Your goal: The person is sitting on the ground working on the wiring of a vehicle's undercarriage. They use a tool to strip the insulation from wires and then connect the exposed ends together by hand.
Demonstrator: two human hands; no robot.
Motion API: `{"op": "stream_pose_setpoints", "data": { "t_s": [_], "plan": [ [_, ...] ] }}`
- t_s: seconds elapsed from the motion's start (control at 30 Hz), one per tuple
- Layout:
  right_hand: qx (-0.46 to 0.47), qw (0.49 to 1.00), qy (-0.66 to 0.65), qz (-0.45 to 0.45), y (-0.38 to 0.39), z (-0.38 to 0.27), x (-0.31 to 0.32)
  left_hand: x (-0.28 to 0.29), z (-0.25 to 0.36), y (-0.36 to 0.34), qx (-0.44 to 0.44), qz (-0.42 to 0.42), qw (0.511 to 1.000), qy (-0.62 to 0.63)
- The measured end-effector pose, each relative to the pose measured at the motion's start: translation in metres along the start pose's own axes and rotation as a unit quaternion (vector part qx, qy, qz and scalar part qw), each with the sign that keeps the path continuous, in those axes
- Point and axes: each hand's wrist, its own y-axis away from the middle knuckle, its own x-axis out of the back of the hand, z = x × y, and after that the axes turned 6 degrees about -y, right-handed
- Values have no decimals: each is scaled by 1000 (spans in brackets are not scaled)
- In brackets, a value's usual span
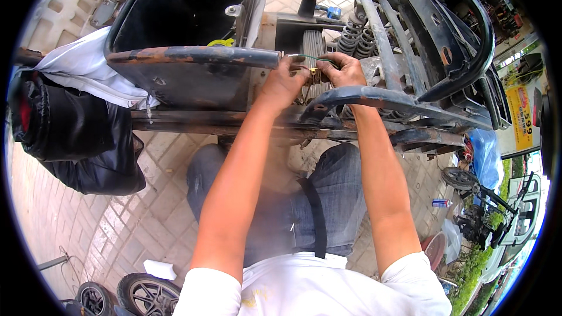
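Observation:
Both my hands meet over the gap in a dark, rusty vehicle frame (228,118). A thin green wire (316,58) runs between them. My left hand (285,78) is closed, its fingertips pinching the wire's left end. My right hand (346,72) is closed on the wire farther right. Just below the wire, between my thumbs, sits a small brass-coloured piece (314,72); I cannot tell which hand touches it. Behind it stands a ribbed grey metal part (314,41). Coil springs (355,38) rise to the right of my hands.
An open black box (175,76) with a worn, rusty rim stands left of my hands. Curved tubular rails (374,95) reach across the right. A black padded cover (76,129) hangs at the left. Wheels (149,295), a spray can (441,203) and a red basin (434,248) rest on the paving.

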Motion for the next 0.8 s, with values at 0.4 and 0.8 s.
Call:
{"op": "stream_pose_setpoints", "data": {
  "t_s": [0.4, 0.8],
  "plan": [
    [21, 994, -83, 62, 8, 8, -5, 21, 15, 9, 54, -29, 996, -65],
    [13, 991, -105, 81, 5, 19, -5, 23, 50, 39, -26, 116, 953, -279]
  ]
}}
